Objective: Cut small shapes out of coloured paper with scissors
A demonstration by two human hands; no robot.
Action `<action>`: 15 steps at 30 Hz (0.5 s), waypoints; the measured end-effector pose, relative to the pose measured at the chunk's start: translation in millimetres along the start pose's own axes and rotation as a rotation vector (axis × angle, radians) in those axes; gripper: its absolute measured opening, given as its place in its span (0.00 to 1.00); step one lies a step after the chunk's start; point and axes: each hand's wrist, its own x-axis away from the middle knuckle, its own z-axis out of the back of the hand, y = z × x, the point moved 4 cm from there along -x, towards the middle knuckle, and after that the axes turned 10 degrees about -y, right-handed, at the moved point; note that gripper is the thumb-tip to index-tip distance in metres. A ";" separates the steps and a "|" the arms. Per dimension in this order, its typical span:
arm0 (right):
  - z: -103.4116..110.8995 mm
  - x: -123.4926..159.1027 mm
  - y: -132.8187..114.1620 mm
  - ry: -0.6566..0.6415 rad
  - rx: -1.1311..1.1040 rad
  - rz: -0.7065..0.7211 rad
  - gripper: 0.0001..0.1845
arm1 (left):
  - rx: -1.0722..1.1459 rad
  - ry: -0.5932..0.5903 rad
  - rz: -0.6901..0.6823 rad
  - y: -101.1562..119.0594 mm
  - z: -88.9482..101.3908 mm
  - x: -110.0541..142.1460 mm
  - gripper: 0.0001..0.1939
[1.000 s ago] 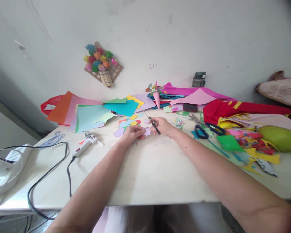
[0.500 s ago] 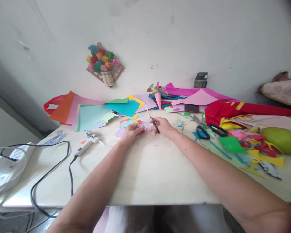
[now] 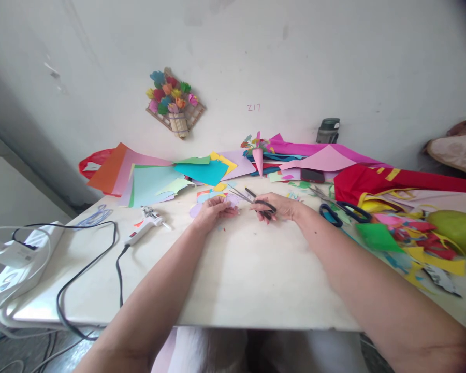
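My left hand (image 3: 212,211) pinches a small lilac paper cut-out (image 3: 231,200) just above the white table (image 3: 233,280). To its right, my right hand (image 3: 276,206) grips small black-handled scissors (image 3: 252,198); their blades are spread apart and point left toward the cut-out. Small coloured paper scraps (image 3: 207,196) lie right behind both hands.
A glue gun (image 3: 145,226) with a black cord (image 3: 118,269) lies at the left, beside a white power strip (image 3: 11,259). Coloured paper sheets (image 3: 155,178) line the back. Blue-handled scissors (image 3: 339,212), paper offcuts (image 3: 415,241) and a green fruit (image 3: 460,230) lie at the right.
My right hand has turned the scissors from pointing up and back to lying flatter, blades spread, and shifted slightly right. My left hand keeps the lilac piece.
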 end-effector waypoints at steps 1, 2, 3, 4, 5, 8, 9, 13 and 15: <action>-0.6 0.4 0.2 -0.015 0.013 -0.008 0.20 | 0.006 -0.003 0.002 0.7 -0.5 0.1 0.12; -1.2 0.6 0.4 -0.028 0.027 -0.017 0.20 | 0.010 -0.002 0.005 1.2 -0.9 0.2 0.12; -1.9 0.6 0.9 -0.040 0.039 -0.027 0.20 | 0.014 0.000 0.010 1.6 -0.9 0.2 0.11; -2.4 0.5 1.5 -0.050 0.049 -0.036 0.20 | 0.018 0.004 0.017 1.7 -0.8 0.2 0.11; -2.6 0.2 2.1 -0.056 0.057 -0.042 0.20 | 0.024 0.010 0.025 1.7 -0.5 0.2 0.10; -2.6 -0.8 3.9 -0.068 0.073 -0.046 0.20 | 0.040 0.027 0.049 1.2 0.3 0.2 0.09; -2.5 -1.0 4.2 -0.072 0.076 -0.046 0.21 | 0.044 0.032 0.056 1.2 0.5 0.4 0.10; -3.4 -1.3 3.5 -0.083 0.091 -0.062 0.22 | 0.053 0.036 0.048 2.3 0.0 1.3 0.10; -4.6 -1.2 2.4 -0.085 0.104 -0.069 0.23 | 0.052 0.036 0.040 2.7 -0.1 1.7 0.11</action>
